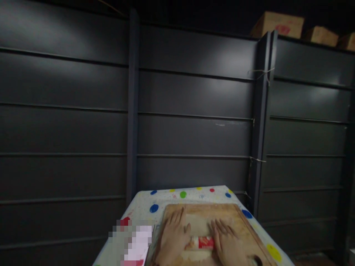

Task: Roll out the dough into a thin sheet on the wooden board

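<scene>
On a wooden cutting board, both my hands lie over the ends of a roller-shaped thing with a red printed label. I cannot make out its exact kind, since my palms cover its ends. My left hand has its fingers stretched forward and the thumb apart. My right hand also lies flat, fingers extended, thumb side against the label. A pale, flat sheet that looks like dough shows beyond the roller, and more of it appears in front.
Beneath the board is a table with a white dotted cloth. A blurred-out pale patch lies left of the board. Dark metal panels stand behind the table. Cardboard boxes sit high at the right.
</scene>
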The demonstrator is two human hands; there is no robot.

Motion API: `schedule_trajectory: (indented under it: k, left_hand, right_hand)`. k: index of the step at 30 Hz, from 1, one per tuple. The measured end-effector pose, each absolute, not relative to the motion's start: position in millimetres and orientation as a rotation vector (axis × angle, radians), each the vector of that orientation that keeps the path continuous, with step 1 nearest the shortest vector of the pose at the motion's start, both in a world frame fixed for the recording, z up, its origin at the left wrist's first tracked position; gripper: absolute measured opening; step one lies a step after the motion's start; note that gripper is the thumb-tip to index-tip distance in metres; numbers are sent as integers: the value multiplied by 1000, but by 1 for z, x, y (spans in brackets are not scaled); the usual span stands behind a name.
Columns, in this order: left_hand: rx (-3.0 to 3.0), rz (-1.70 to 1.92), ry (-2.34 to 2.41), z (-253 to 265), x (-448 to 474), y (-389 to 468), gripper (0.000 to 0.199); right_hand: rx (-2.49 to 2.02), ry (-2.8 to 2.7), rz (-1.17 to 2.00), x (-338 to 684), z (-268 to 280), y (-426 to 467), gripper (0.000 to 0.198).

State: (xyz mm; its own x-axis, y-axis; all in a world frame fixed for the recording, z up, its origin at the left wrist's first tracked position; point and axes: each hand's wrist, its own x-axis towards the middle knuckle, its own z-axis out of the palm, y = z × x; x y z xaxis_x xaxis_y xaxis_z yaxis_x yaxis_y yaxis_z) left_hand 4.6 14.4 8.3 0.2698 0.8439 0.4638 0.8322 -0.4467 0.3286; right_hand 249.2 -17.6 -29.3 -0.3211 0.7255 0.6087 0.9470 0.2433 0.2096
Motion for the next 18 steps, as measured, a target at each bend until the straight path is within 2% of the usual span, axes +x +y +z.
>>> schedule_trajectory:
  k: [3,6,10,13,18]
  left_hand:
    - [2684,795,1672,-10,-2,3,58]
    - [2818,763,1657,-19,-7,-8,62]
    - [2767,702,1750,-4,-1,-11,60]
    - [2654,597,1792,17,7,-3,57]
    - [2459,625,1903,36,14,19,64]
  right_hand:
    - [-1250,-2094,-981,262,-47,-29,43]
    - [-1175,-2058,-1080,267,-55,-39,41]
    - [-1334,-2083,-873,258,-47,-39,37]
    - [-1492,-2052,-665,247,-33,-29,41]
    - [-1678,-2042,-485,229,-8,-12,44]
